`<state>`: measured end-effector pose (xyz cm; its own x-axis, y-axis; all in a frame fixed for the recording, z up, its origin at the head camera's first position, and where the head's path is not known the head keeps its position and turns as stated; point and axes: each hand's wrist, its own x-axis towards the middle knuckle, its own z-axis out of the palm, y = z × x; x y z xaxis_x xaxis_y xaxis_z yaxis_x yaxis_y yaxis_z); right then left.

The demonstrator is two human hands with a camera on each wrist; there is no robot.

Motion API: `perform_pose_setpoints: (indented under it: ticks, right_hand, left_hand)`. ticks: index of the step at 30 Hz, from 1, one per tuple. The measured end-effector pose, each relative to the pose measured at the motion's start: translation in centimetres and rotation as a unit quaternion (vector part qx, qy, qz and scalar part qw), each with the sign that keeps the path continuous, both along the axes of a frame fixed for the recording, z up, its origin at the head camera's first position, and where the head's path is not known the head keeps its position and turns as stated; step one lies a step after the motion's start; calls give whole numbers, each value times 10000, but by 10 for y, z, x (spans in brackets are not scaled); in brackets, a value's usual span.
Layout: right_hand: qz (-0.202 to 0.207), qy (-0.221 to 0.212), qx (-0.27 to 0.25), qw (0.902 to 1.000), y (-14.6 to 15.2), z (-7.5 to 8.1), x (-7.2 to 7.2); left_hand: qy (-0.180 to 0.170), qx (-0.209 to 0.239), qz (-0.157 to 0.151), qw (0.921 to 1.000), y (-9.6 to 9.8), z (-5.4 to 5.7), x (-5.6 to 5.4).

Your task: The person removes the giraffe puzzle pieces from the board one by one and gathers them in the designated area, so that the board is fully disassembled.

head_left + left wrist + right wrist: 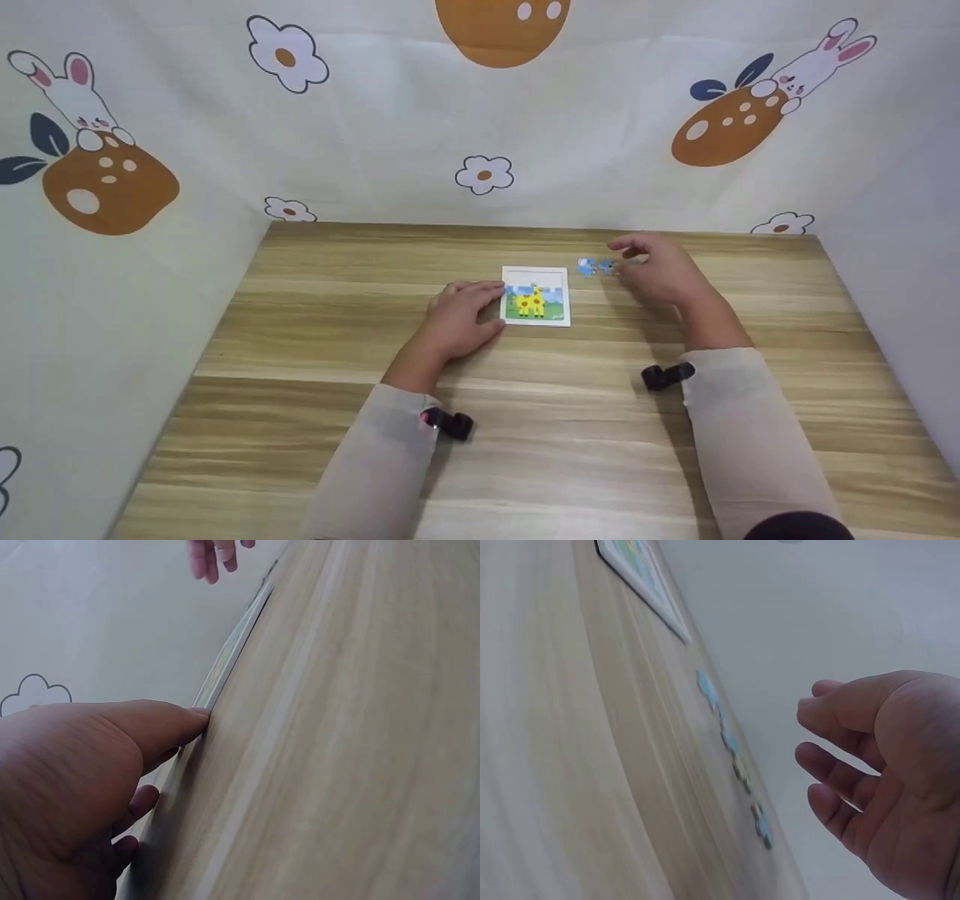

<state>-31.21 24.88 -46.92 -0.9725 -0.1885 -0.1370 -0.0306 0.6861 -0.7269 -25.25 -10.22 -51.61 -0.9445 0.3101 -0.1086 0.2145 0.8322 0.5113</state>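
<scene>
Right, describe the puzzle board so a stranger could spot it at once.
On the wood-grain table, find the left hand; the puzzle board is the square it touches. Its white frame and yellow giraffe set it apart from the loose bluish pieces to its right.

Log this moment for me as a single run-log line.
left hand: touching puzzle frame at its left edge | right hand: raised near loose puzzle pieces, holding nothing | giraffe picture: top strip unfilled

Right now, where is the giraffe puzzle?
In the head view, the giraffe puzzle lies on the table, just right of center, with the left grip at its left edge and loose blue pieces near its upper right corner.
</scene>
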Motion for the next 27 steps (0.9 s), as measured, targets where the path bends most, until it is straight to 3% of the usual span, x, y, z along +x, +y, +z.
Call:
perform_pose_setpoints:
  ticks: [4, 8, 21, 27]
  right_hand:
    - [499, 184, -75, 9986, -19, 3, 0]
    - [725, 127, -206, 9971, -41, 4, 1]
    - [1090, -268, -270, 9933, -107, 15, 6]
    - [1210, -159, -190, 9923, -121, 4, 8]
  left_hand:
    - [-52, 4, 35, 10000, 0, 1, 1]
    - [-92, 14, 60, 9999, 1, 2, 1]
    - [-154, 28, 42, 9999, 0, 1, -1]
    - [-56, -8, -55, 10000, 0, 1, -2]
